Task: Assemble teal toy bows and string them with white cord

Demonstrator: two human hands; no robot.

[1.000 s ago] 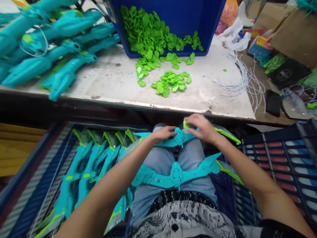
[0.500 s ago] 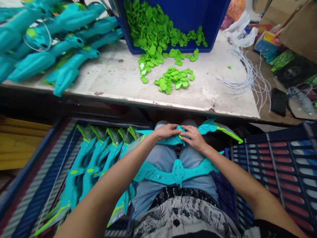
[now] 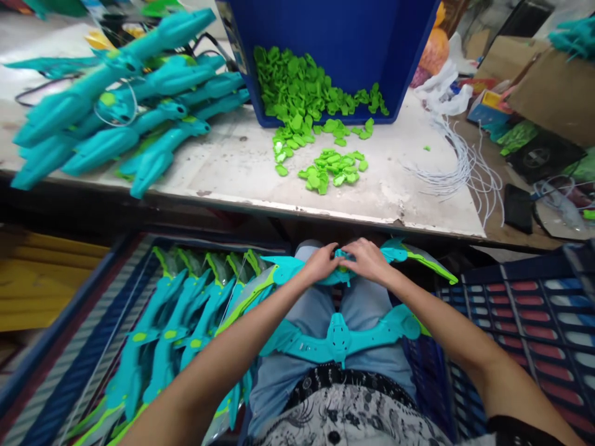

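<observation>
A turquoise toy bow with lime green tips lies across my knees. My left hand grips its middle from the left, fingers bent around the hub. From the other side my right hand is closed over the same hub, with its fingertips touching a small green plastic piece there. The fingers hide most of that piece. Nearer my waist, a second turquoise bow rests on my thighs with its slotted hub bare and facing up; neither hand touches it.
Finished-looking bows stand in a row in a crate at my left. On the white table lie stacked turquoise bows, loose green pieces, a tipped blue bin and white cords. A dark blue crate is at my right.
My view has tilted up and shifted slightly left. Both hands stay at the bow's hub, their fingers now drawn closer together over the green piece.
</observation>
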